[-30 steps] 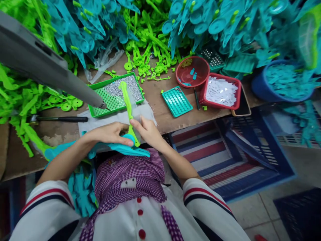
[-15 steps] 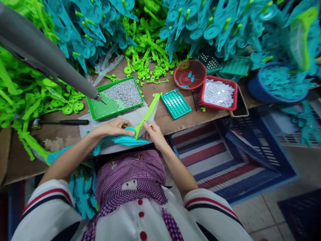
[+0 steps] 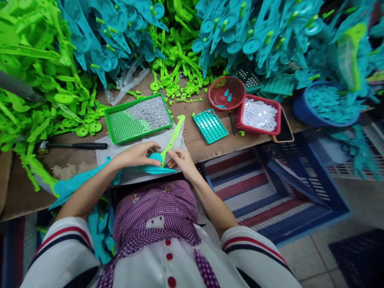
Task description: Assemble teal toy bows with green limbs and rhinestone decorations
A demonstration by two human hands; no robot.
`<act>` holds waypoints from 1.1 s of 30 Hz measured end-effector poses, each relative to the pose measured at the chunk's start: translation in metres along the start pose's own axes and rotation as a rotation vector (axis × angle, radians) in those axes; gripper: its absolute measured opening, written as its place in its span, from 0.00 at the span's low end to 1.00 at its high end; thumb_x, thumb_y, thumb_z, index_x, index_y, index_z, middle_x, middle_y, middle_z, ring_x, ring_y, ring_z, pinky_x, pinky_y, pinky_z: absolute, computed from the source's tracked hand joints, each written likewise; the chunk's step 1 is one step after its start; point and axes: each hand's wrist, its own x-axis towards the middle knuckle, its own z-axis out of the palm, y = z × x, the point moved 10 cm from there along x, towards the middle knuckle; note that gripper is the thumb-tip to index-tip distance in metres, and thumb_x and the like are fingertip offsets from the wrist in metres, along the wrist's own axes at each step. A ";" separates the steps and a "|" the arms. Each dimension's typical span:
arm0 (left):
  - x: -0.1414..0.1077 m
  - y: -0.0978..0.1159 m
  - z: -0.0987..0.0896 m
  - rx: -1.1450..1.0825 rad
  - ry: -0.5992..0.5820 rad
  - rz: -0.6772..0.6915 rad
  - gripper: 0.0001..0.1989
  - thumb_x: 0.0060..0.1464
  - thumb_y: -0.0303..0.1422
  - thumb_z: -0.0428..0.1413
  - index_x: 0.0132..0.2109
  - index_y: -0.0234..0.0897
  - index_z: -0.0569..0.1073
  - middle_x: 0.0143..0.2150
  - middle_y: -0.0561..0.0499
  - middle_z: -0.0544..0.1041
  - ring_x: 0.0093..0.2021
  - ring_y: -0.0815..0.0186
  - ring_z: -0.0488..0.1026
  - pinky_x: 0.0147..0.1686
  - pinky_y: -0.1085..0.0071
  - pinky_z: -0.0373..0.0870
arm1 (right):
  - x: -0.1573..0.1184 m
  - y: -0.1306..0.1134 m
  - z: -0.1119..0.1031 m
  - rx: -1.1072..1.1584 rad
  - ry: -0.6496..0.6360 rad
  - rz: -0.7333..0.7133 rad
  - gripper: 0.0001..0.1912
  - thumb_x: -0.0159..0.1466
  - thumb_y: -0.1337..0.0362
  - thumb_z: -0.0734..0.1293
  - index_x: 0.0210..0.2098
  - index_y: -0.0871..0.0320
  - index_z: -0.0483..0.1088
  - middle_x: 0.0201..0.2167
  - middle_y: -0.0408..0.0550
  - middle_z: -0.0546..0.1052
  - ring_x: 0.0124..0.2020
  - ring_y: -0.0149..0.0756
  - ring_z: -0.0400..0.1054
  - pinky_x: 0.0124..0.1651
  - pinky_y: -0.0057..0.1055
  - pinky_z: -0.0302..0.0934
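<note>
Room is left in front of the teal tray (image 3: 218, 137), but the left hand (image 3: 137, 155) is blocked ahead by the green tray (image 3: 123, 125).

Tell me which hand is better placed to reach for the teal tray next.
Probably the right hand: it is nearer the teal tray, though occupied with the lime green piece. The left hand, on the turquoise piece, lies farther off.

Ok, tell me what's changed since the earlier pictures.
The grey tool has swung from over the green tray to the picture's left edge. The top of the lime-green strip has tipped right. The left hand stays at the blue piece, the right hand at the strip; tray and hammer lie as before.
</note>
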 end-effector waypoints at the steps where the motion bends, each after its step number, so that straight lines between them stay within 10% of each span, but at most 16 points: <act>1: -0.007 0.003 -0.003 0.051 0.075 0.017 0.34 0.46 0.52 0.62 0.56 0.37 0.69 0.54 0.42 0.73 0.52 0.53 0.71 0.51 0.59 0.67 | 0.000 0.004 -0.001 0.017 0.016 0.008 0.32 0.45 0.34 0.71 0.29 0.57 0.67 0.15 0.38 0.72 0.16 0.28 0.67 0.22 0.25 0.64; 12: -0.031 0.006 0.007 0.165 0.337 0.208 0.32 0.44 0.38 0.66 0.56 0.41 0.64 0.55 0.44 0.69 0.57 0.50 0.67 0.57 0.49 0.66 | 0.000 0.010 0.007 0.007 -0.055 0.029 0.25 0.56 0.46 0.71 0.45 0.56 0.70 0.35 0.44 0.79 0.30 0.33 0.74 0.29 0.29 0.72; 23: -0.040 0.006 -0.013 0.064 0.424 0.261 0.44 0.42 0.57 0.65 0.62 0.44 0.62 0.63 0.39 0.64 0.65 0.47 0.61 0.61 0.45 0.61 | -0.004 0.008 0.020 0.090 -0.025 0.013 0.27 0.58 0.44 0.68 0.50 0.53 0.64 0.41 0.44 0.78 0.37 0.36 0.75 0.34 0.31 0.73; 30: -0.007 -0.020 0.001 -0.120 -0.219 -0.069 0.29 0.53 0.57 0.53 0.43 0.35 0.76 0.39 0.48 0.79 0.39 0.62 0.73 0.39 0.69 0.68 | -0.002 -0.005 0.017 0.072 -0.017 -0.019 0.27 0.54 0.42 0.70 0.44 0.54 0.66 0.36 0.41 0.77 0.35 0.35 0.74 0.37 0.33 0.73; 33: 0.003 -0.018 0.007 -0.196 -0.277 -0.088 0.27 0.49 0.57 0.57 0.37 0.34 0.76 0.32 0.51 0.76 0.31 0.67 0.69 0.31 0.72 0.63 | -0.002 -0.006 0.014 0.022 -0.039 0.020 0.26 0.54 0.43 0.71 0.42 0.54 0.66 0.35 0.40 0.76 0.33 0.33 0.74 0.32 0.30 0.73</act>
